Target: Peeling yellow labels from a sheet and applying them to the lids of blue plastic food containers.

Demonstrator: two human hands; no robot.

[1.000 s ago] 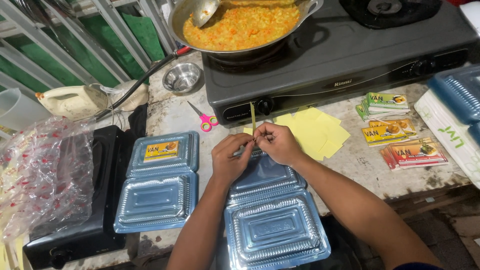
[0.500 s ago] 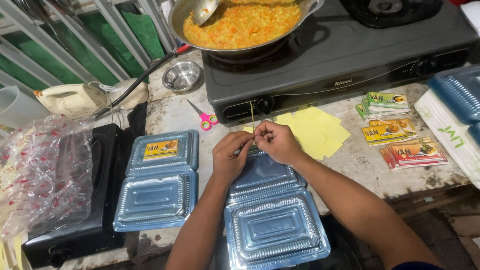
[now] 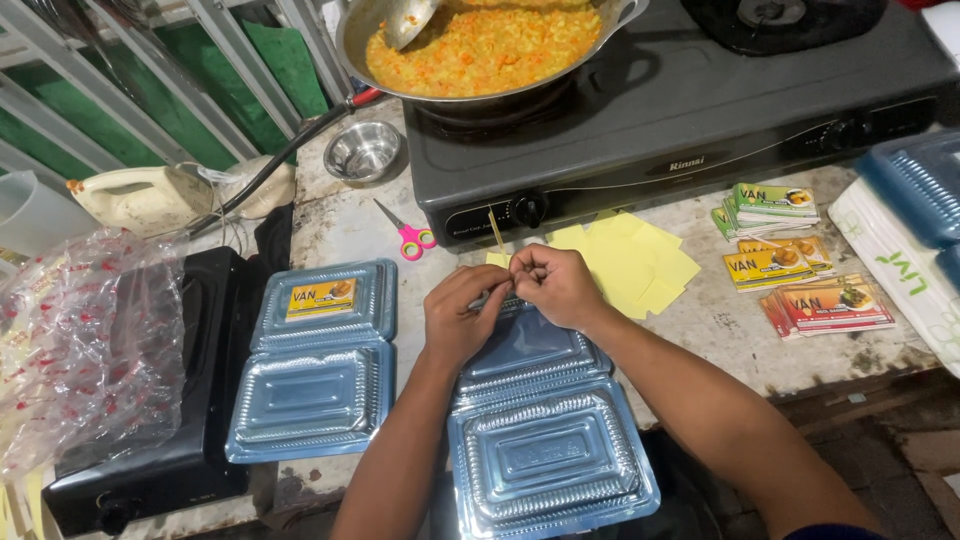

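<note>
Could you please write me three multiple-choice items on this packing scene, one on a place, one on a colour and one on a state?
1. Where do the scissors lie?
A. inside the wok
B. on the counter in front of the gas stove
C. in the small metal bowl

2. What colour are the loose paper squares beside the right hand?
A. yellow
B. blue
C. white

3. How does the clear container under the left hand stand?
A. shut and taped
B. filled with rice
C. open and empty

Answers: 1 B, the pink-handled pair rests on bare counter just before the stove's front edge. 2 A, the sheets are plain yellow. 3 C, its lid is folded back and both halves show nothing inside.
</note>
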